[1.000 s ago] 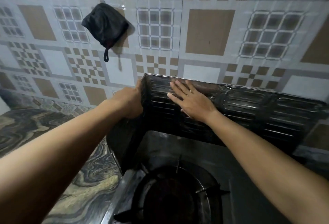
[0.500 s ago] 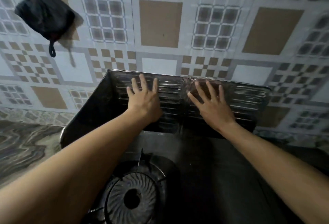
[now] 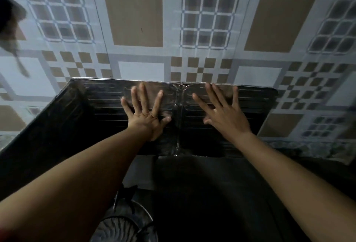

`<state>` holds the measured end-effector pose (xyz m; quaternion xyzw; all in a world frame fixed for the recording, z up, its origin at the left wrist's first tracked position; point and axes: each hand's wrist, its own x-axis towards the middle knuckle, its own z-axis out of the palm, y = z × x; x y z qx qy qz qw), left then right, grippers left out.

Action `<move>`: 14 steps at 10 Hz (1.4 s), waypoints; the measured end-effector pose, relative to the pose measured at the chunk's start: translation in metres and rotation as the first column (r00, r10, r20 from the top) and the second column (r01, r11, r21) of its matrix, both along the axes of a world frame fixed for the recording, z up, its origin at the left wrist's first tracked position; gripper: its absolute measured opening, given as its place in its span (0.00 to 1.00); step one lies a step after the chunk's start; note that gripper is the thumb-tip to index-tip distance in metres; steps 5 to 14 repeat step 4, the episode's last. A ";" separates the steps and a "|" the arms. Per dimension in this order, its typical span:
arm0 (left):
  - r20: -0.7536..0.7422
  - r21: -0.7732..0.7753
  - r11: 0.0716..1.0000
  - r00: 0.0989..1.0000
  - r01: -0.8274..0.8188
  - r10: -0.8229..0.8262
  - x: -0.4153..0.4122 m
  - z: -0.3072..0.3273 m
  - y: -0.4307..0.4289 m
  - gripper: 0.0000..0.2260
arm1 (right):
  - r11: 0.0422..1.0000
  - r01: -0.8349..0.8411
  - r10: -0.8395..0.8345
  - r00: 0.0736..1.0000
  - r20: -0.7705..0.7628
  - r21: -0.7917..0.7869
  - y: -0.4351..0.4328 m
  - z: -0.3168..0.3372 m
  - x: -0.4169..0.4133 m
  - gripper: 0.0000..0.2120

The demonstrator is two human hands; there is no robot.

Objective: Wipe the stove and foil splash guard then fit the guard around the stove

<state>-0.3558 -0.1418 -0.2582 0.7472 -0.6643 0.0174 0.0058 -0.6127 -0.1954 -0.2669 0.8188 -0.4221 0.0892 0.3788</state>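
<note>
Standing upright against the patterned beige-and-white tiled wall (image 3: 134, 14), the dark ribbed foil splash guard (image 3: 250, 103) is seen at the back of the black gas stove (image 3: 202, 193), with its bottom edge meeting the rear of the stove top. A crinkled vertical fold (image 3: 179, 118) is seen down the middle of the guard's back panel, and this fold is taken here as the landmark. Just to the left of the fold, the left hand (image 3: 146, 118) is laid flat on the foil, fingers (image 3: 142, 95) spread wide and pointed up toward the guard's top edge; nothing is grasped by it, the palm only being pressed to the surface. Just to the right of the fold, the right hand (image 3: 225, 114) is likewise splayed fully open with nothing held in it; its fingers are blurred, and whether the palm is touching the foil cannot be told. Further left of the fold, a side panel of the guard (image 3: 57, 122) is angled forward along the stove's left edge. Below the fold and to its left, a round ridged burner (image 3: 119, 228) is partly visible under the left forearm. High up and far left of the fold, a dark blurred object (image 3: 9, 14) is seen hanging on the tiles, cut off by the frame edge
</note>
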 end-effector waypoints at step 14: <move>-0.053 0.005 0.999 0.998 -0.032 0.033 -0.019 0.025 0.031 0.49 | 0.943 -0.027 -0.029 0.986 0.162 0.333 0.064 0.052 -0.003 0.28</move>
